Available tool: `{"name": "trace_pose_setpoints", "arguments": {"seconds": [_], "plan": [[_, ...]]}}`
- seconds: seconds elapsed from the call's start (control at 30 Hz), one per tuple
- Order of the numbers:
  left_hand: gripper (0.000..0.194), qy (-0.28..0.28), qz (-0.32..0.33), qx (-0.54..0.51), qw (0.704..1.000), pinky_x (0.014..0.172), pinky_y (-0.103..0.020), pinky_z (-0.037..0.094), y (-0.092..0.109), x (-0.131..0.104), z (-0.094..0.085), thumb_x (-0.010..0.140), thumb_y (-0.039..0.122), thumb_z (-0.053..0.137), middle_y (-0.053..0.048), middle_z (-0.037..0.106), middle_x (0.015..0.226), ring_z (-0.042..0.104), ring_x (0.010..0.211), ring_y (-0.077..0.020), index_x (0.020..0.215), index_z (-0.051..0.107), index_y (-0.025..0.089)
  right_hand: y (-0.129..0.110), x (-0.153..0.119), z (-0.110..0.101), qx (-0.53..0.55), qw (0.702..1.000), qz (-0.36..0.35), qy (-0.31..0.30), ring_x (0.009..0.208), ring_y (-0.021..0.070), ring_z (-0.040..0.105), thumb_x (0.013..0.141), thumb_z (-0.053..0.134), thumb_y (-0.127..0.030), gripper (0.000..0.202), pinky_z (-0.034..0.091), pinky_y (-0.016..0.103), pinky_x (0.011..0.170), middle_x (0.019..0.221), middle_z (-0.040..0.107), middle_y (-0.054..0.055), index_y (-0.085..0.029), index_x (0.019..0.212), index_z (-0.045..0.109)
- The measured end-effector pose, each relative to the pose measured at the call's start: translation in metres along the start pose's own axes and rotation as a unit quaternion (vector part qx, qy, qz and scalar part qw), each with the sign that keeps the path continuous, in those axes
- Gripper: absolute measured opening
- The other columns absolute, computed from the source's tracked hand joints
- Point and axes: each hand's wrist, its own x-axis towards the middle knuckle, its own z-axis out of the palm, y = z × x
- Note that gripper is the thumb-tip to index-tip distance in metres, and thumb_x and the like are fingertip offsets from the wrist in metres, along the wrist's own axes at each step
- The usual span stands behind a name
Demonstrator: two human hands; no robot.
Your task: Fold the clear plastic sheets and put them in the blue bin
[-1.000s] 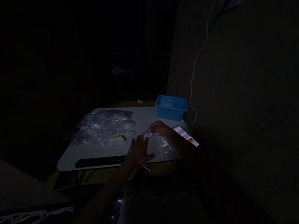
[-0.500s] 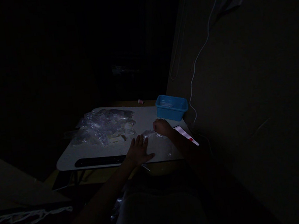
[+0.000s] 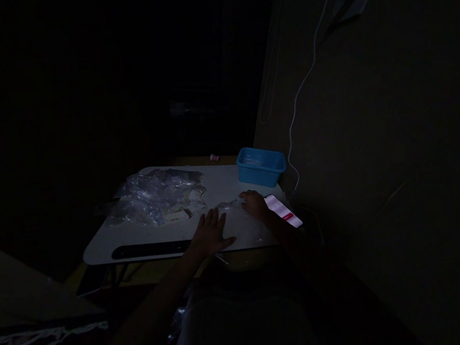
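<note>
In the dim head view, my left hand (image 3: 210, 235) lies flat with fingers spread near the front edge of the white table (image 3: 222, 176). It presses on the near side of a clear plastic bag (image 3: 229, 204), whose shape is hard to make out in the dark. My right hand (image 3: 254, 204) is at the bag's right end, fingers bent and pinched together on its crinkled edge. To the left spreads a heap of clear plastic bags (image 3: 152, 197).
A blue plastic basket (image 3: 260, 177) stands at the table's back right. A lit phone (image 3: 283, 212) lies beside my right wrist. A white cable (image 3: 296, 94) hangs along the right wall from a socket. A dark slot (image 3: 150, 249) runs along the front edge.
My right hand has turned from a tight fist to a looser pinch, slightly right along the bag. My left hand stays flat. The view has shifted slightly, and more of the phone shows.
</note>
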Motion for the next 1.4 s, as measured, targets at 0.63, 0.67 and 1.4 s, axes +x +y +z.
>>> {"name": "trace_pose_setpoints", "arguments": {"seconds": [0.63, 0.67, 1.4], "plan": [[0.082, 0.012, 0.003, -0.007, 1.0, 0.102, -0.049, 0.015, -0.001, 0.001, 0.004, 0.074, 0.064, 0.037, -0.022, 0.022, 0.14, 0.017, 0.13, -0.0356, 0.134, 0.028, 0.009, -0.007, 0.043, 0.024, 0.443, 0.896, -0.001, -0.041, 0.084, 0.0188, 0.062, 0.064, 0.051, -0.024, 0.021, 0.046, 0.03, 0.077, 0.082, 0.07, 0.003, -0.018, 0.073, 0.069], [0.082, 0.013, 0.002, -0.007, 1.0, 0.102, -0.049, 0.015, -0.001, 0.001, 0.004, 0.074, 0.065, 0.037, -0.022, 0.022, 0.14, 0.017, 0.13, -0.0355, 0.134, 0.029, 0.008, -0.007, 0.044, 0.023, 0.453, 0.891, -0.003, -0.033, 0.088, 0.0186, 0.061, 0.064, 0.05, -0.023, 0.025, 0.045, 0.03, 0.079, 0.088, 0.069, 0.003, -0.018, 0.079, 0.069], [0.08, 0.008, -0.026, -0.008, 1.0, 0.101, -0.048, 0.017, -0.004, 0.004, 0.003, 0.076, 0.067, 0.03, -0.018, 0.024, 0.141, 0.017, 0.13, -0.0332, 0.135, 0.028, 0.014, -0.011, -0.051, 0.029, -0.024, 0.991, -0.133, 0.018, 0.124, 0.0208, 0.035, 0.085, 0.035, -0.022, 0.042, 0.027, 0.038, 0.102, 0.132, 0.043, 0.015, -0.008, 0.123, 0.045]]}}
